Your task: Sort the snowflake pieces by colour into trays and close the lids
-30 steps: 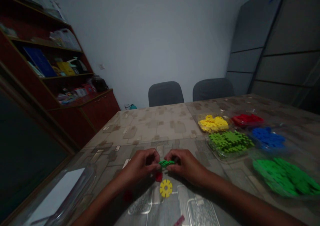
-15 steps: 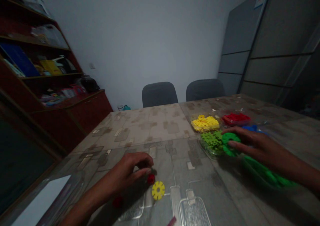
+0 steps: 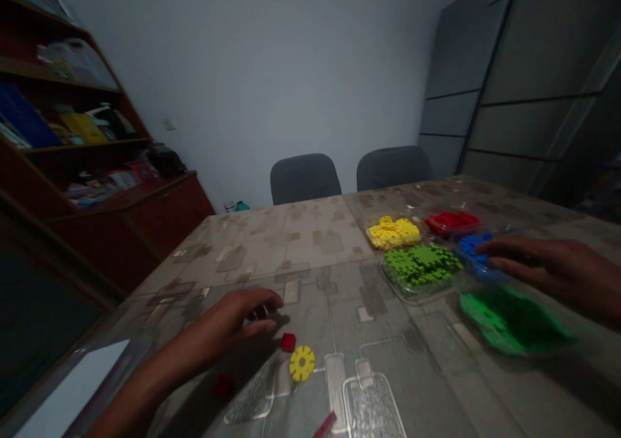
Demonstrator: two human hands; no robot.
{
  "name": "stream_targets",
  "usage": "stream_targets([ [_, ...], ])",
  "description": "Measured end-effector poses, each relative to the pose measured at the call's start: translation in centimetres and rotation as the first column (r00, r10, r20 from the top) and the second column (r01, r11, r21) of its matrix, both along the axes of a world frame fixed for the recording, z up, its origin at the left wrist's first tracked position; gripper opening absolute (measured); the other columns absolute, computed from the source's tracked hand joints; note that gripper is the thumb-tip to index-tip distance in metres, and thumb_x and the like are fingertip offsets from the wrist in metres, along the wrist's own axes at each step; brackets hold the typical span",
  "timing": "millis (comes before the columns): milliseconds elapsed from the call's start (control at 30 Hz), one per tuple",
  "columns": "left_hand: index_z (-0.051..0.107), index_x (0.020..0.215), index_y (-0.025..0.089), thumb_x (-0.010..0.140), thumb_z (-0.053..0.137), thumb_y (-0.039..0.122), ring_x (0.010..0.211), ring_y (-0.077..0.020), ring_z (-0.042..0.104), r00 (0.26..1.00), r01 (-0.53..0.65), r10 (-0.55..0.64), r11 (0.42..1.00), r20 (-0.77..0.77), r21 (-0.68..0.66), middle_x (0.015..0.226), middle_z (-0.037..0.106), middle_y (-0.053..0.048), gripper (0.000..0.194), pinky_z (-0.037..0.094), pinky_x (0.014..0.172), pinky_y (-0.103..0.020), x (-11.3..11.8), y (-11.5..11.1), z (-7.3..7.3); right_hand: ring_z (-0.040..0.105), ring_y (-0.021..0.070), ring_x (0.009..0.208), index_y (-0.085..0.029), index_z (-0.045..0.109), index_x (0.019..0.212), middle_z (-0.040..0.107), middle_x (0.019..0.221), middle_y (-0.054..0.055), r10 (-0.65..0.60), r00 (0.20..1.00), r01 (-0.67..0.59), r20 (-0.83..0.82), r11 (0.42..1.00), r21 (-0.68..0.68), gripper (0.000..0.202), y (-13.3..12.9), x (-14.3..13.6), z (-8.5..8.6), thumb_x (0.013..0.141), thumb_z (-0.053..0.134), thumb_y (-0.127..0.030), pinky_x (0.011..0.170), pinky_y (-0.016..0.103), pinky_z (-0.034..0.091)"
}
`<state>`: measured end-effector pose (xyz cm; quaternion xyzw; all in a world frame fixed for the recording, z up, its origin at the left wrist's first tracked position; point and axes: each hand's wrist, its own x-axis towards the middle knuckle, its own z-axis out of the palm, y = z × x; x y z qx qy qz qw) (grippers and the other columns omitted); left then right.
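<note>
My left hand (image 3: 240, 321) hovers low over the table, its fingers loosely curved and parted around nothing. Just right of it lie a small red block (image 3: 288, 342) and a yellow notched disc (image 3: 302, 363); a second red piece (image 3: 224, 386) sits in the shadow below my wrist. My right hand (image 3: 538, 263) reaches over the clear box of blue pieces (image 3: 473, 247), fingers stretched out and fingertips at the pieces. No piece shows in its grasp. Below that hand is a box of bright green pieces (image 3: 514, 321), slightly blurred.
Light green pieces (image 3: 422, 264), yellow pieces (image 3: 392, 231) and red pieces (image 3: 453, 223) fill other clear boxes. A dark pink stick (image 3: 325, 425) lies at the near edge. White paper (image 3: 75, 389) is at the left. Two grey chairs (image 3: 305, 179) stand behind the table.
The green disc has left my right hand, which has moved right to the blue pieces. My left hand has drawn slightly left, away from the red block. The view has shifted a little.
</note>
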<state>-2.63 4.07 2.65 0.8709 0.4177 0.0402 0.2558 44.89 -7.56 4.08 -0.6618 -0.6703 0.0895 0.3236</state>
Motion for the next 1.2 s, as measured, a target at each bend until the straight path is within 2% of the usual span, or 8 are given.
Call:
stream_targets([
  [67, 0.061, 0.114, 0.021, 0.087, 0.056, 0.030, 0.094, -0.0217, 0.065, 0.996, -0.052, 0.049, 0.997, -0.075, -0.050, 0.112, 0.069, -0.008, 0.029, 0.050, 0.081, -0.033, -0.2, 0.1, 0.4, 0.069, 0.0277, 0.083, -0.030, 0.073, 0.095, 0.075, 0.094, 0.007, 0.177, 0.982, -0.173, 0.057, 0.982, -0.078, 0.023, 0.7, -3.9, 0.0, 0.084, 0.055, -0.037, 0.075, 0.043, 0.051],
  [233, 0.065, 0.102, 0.021, 0.076, 0.067, 0.032, 0.087, -0.0236, 0.066, 0.972, -0.128, 0.108, 0.988, -0.210, -0.085, 0.099, 0.071, -0.006, 0.029, 0.049, 0.076, -0.033, -1.5, -0.1, 1.0, 0.063, 0.0241, 0.102, -0.031, 0.065, 0.113, 0.068, 0.114, 0.006, 0.497, 0.868, -0.475, -0.009, 0.823, -0.312, 0.025, 0.6, -14.1, -2.0, 0.089, 0.057, -0.029, 0.087, 0.036, 0.049],
  [433, 0.064, 0.095, 0.024, 0.058, 0.079, 0.029, 0.086, -0.0252, 0.064, 0.938, -0.171, 0.135, 0.981, -0.319, -0.089, 0.091, 0.069, -0.002, 0.040, 0.044, 0.068, -0.029, -2.1, -0.7, 1.3, 0.060, 0.0237, 0.098, -0.023, 0.060, 0.109, 0.061, 0.111, 0.007, 0.643, 0.766, -0.593, -0.008, 0.702, -0.393, 0.024, 1.3, -21.5, -3.0, 0.087, 0.056, -0.016, 0.087, 0.039, 0.047],
  [567, 0.063, 0.089, 0.024, 0.054, 0.082, 0.027, 0.082, -0.0238, 0.062, 0.929, -0.166, 0.114, 0.979, -0.353, -0.120, 0.088, 0.067, 0.001, 0.039, 0.043, 0.063, -0.027, -1.8, -1.3, 1.0, 0.060, 0.0232, 0.093, -0.022, 0.062, 0.099, 0.060, 0.105, 0.005, 0.654, 0.755, -0.612, -0.041, 0.681, -0.402, 0.014, 1.3, -22.3, -3.2, 0.086, 0.062, -0.026, 0.082, 0.037, 0.047],
  [767, 0.063, 0.088, 0.023, 0.052, 0.080, 0.021, 0.084, -0.0234, 0.058, 0.932, -0.127, 0.079, 0.985, -0.354, -0.114, 0.098, 0.061, -0.002, 0.040, 0.043, 0.070, -0.030, -2.7, -2.3, -0.4, 0.061, 0.0255, 0.103, -0.026, 0.063, 0.109, 0.062, 0.115, 0.005, 0.672, 0.728, -0.639, -0.136, 0.593, -0.490, 0.038, -0.1, -21.7, -3.9, 0.075, 0.079, -0.025, 0.087, 0.035, 0.046],
  [833, 0.061, 0.085, 0.022, 0.056, 0.073, 0.016, 0.084, -0.0228, 0.058, 0.939, -0.120, 0.075, 0.986, -0.337, -0.115, 0.095, 0.062, -0.002, 0.032, 0.043, 0.070, -0.030, -2.9, -2.5, -0.9, 0.061, 0.0253, 0.103, -0.025, 0.063, 0.110, 0.062, 0.116, 0.006, 0.683, 0.720, -0.648, -0.119, 0.601, -0.468, 0.043, -0.2, -22.1, -4.5, 0.071, 0.082, -0.020, 0.087, 0.034, 0.046],
  [967, 0.059, 0.078, 0.020, 0.061, 0.058, 0.010, 0.076, -0.0197, 0.059, 0.963, -0.100, 0.064, 0.987, -0.262, -0.127, 0.080, 0.062, 0.000, 0.020, 0.042, 0.065, -0.027, -2.4, -2.6, -1.4, 0.063, 0.0198, 0.088, -0.022, 0.067, 0.093, 0.066, 0.101, 0.004, 0.695, 0.713, -0.661, -0.093, 0.623, -0.418, 0.018, 0.3, -22.8, -5.7, 0.078, 0.075, -0.017, 0.071, 0.026, 0.044],
  [1200, 0.060, 0.103, 0.021, 0.072, 0.064, 0.019, 0.079, -0.0188, 0.059, 0.995, -0.060, 0.054, 0.995, -0.083, -0.082, 0.089, 0.063, 0.000, 0.031, 0.042, 0.069, -0.027, 0.3, -1.6, -1.0, 0.060, 0.0169, 0.072, -0.019, 0.066, 0.080, 0.068, 0.084, 0.003, 0.566, 0.820, -0.544, -0.084, 0.727, -0.418, 0.001, 1.6, -21.3, -5.5, 0.080, 0.067, -0.020, 0.061, 0.025, 0.037],
])
